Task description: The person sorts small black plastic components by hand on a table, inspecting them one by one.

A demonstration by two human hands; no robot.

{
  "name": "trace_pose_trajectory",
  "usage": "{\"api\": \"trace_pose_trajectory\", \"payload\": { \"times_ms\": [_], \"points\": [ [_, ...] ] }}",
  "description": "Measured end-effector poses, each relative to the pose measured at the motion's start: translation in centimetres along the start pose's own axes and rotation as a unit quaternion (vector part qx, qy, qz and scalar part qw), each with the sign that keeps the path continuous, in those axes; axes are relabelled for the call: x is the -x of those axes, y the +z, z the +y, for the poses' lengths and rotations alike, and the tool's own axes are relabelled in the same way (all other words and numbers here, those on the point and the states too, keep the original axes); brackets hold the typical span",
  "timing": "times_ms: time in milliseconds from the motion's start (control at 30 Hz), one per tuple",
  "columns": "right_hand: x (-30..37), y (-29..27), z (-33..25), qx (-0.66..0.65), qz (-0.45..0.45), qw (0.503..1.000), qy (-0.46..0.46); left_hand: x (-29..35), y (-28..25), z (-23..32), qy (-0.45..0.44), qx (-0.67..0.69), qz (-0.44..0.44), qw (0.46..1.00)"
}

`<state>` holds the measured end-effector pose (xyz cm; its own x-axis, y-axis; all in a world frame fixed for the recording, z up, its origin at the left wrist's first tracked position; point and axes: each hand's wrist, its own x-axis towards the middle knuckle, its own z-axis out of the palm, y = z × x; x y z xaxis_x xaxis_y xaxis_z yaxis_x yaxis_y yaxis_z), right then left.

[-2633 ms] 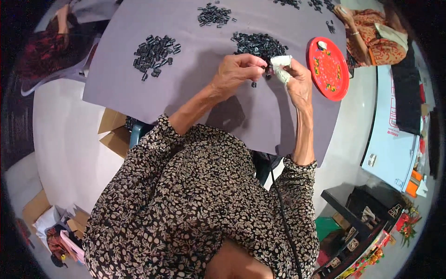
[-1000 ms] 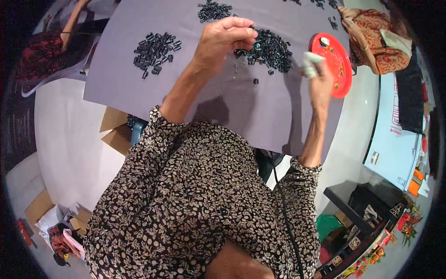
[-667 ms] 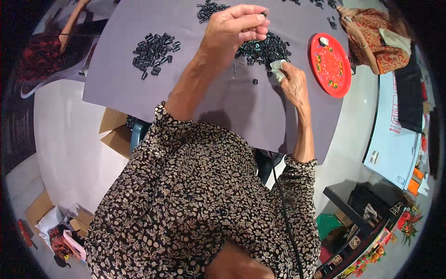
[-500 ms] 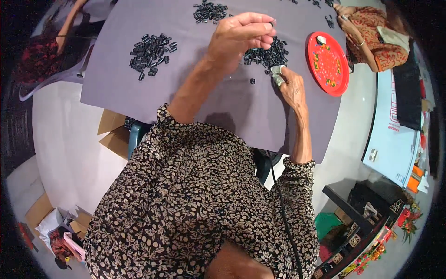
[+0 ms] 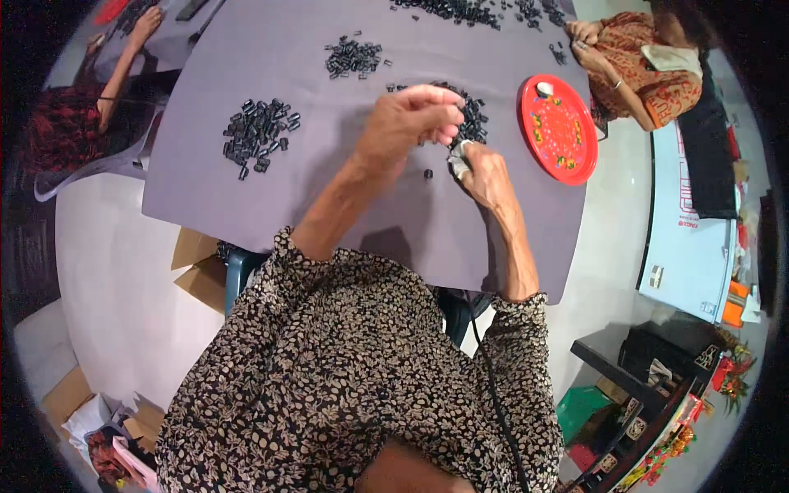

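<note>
Over the grey-purple tabletop, my left hand [image 5: 403, 127] is raised with thumb and fingers pinched together. Whatever is between its fingertips is too small to make out. My right hand [image 5: 491, 177] is lower and to the right, at the near side of a pile of small black cylindrical parts [image 5: 473, 123]. Its fingers are curled, with whitish wrapping [image 5: 460, 158] around the fingertips; what they hold is hidden. The left hand partly covers the same pile. One loose black part [image 5: 428, 174] lies on the table between me and the pile.
Other black piles lie at left [image 5: 256, 135], farther back [image 5: 353, 57] and along the far side [image 5: 460, 10]. A red patterned tray [image 5: 560, 123] holding a small white object [image 5: 544, 88] sits at right. People work at the right [image 5: 633, 74] and left [image 5: 115, 90].
The view has shifted, showing more of the table's far side. My left hand is lower and nearer my right hand, its fingers still pinched. My right hand's fingers have curled in.
</note>
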<state>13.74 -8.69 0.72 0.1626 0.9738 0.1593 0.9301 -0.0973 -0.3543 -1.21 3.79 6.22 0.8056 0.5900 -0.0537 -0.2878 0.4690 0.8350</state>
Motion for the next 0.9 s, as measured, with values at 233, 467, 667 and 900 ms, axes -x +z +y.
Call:
{"api": "trace_pose_trajectory", "payload": {
  "times_ms": [233, 467, 667, 900],
  "points": [
    [0.1, 0.8, 0.6, -0.081, 0.025, 0.995, 0.058, 0.1, 0.8, -0.1, -0.013, -0.001, -0.006, 1.000],
    [-0.4, 1.7, 0.4, 0.068, -0.007, 0.997, -0.035, 0.3, 1.2, 0.1, -0.016, -0.016, 0.007, 1.000],
    [0.1, -1.6, -0.2, -0.474, 0.086, 0.846, 0.228, 0.3, 1.3, -0.4, -0.008, -0.011, 0.011, 1.000],
    [-1.3, -4.6, -1.5, -0.735, 0.125, 0.658, 0.101, 0.8, 2.9, -0.2, 0.033, -0.051, -0.015, 0.998]
  ]
}}
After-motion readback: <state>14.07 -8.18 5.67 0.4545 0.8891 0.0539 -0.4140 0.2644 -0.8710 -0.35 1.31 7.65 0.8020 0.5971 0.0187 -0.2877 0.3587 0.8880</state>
